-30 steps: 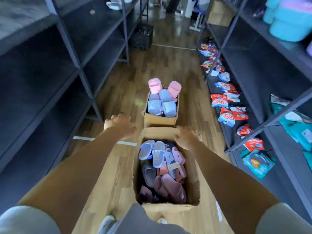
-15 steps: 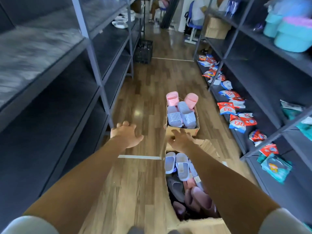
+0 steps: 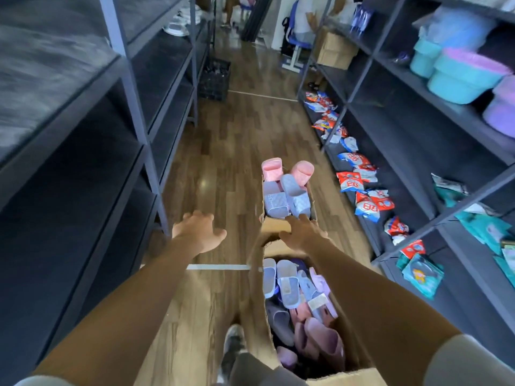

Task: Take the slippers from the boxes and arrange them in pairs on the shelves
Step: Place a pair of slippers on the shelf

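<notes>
Right hand [image 3: 302, 232], fingers spread, now reaches the far box [image 3: 271, 226]; left hand [image 3: 199, 232] hovers spread.

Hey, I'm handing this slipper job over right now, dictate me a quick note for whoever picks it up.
Left hand: open, holding nothing, above the floor left of the near box.
Right hand: open, reaching to the far box at its near rim; contact unclear.
Things: both boxes on the floor, full of slippers.
Done: no pair visibly placed on the nearby left shelves.
Left: take slippers out, pair them, shelve them.
</notes>
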